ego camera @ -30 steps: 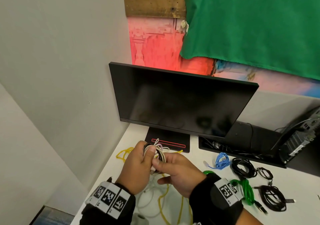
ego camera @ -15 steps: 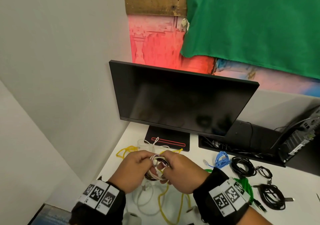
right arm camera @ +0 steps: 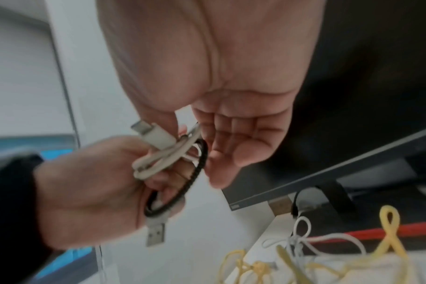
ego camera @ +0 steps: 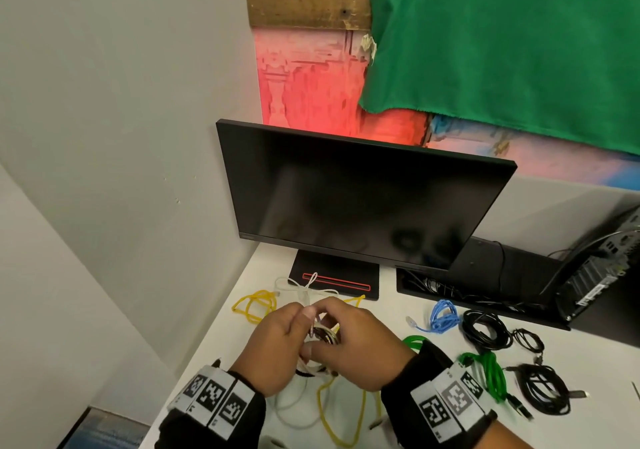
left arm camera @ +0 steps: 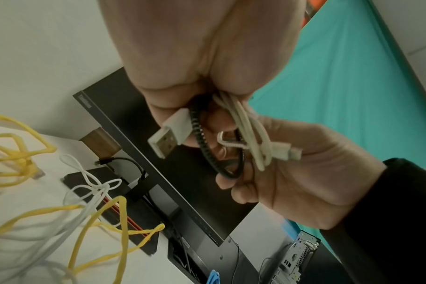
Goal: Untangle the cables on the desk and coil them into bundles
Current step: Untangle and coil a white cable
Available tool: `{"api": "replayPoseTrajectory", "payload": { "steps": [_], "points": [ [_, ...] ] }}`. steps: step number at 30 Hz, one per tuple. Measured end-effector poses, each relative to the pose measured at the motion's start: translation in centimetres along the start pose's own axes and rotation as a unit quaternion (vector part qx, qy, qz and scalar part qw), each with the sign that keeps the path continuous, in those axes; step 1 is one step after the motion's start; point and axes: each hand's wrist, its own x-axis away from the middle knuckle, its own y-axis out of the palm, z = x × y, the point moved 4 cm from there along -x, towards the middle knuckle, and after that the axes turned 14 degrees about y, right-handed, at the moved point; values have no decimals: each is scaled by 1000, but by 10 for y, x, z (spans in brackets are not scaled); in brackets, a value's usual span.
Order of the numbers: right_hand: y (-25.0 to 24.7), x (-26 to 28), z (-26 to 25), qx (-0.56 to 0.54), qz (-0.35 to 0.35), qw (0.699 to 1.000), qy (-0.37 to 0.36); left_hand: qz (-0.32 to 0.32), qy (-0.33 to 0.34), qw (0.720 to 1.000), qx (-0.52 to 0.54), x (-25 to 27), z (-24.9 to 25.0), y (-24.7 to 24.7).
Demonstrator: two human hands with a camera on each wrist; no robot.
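Both hands meet over the white desk point(ego camera: 398, 313), in front of the monitor. Between them is a small coil of white USB cable point(ego camera: 323, 332) with a black braided cable looped in it. My left hand point(ego camera: 282, 339) grips the coil point(left arm camera: 246, 130); a white USB-A plug point(left arm camera: 169, 134) sticks out below its fingers. My right hand point(ego camera: 358, 346) pinches the same coil point(right arm camera: 158, 159) between thumb and fingers. The black braided loop point(right arm camera: 190, 178) hangs beside the white turns. A loose yellow cable point(ego camera: 254, 305) and a knotted white cable point(ego camera: 304, 287) lie tangled beyond and under the hands.
A dark monitor point(ego camera: 360, 199) on a black base point(ego camera: 334, 277) stands close behind the hands. Coiled blue point(ego camera: 443, 317), green point(ego camera: 491, 376) and black point(ego camera: 485, 332) bundles lie to the right. A small computer point(ego camera: 595, 275) stands far right. A wall and the desk edge are at the left.
Both hands have come down from in front of the monitor base toward the desk, and have closed in together round the small coil.
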Motion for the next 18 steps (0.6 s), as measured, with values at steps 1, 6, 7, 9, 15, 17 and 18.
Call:
{"api": "replayPoseTrajectory", "payload": {
  "steps": [1,6,7,9,15,17,18],
  "points": [
    [-1,-1,1,-4,7,1000,7,6,4,1000,-3,0,1,1],
    [-13,-3,2,24,54,998,9,95,-19,995,-1,-2,-2,-4],
    [-14,-2,2,30,56,998,10,117,-23,993,-1,-2,-3,-6],
    [-12,0,5,-25,15,999,20,136,-25,990,-7,-3,-2,-11],
    [-1,-1,15,-351,-110,924,101,127,-3,991,-45,-12,5,-8],
    [5,0,14,-416,-154,889,116,144,-3,987,-74,-12,6,-7],
    [7,0,13,-424,-164,883,117,153,0,984,-90,-12,7,-6]
  ]
}}
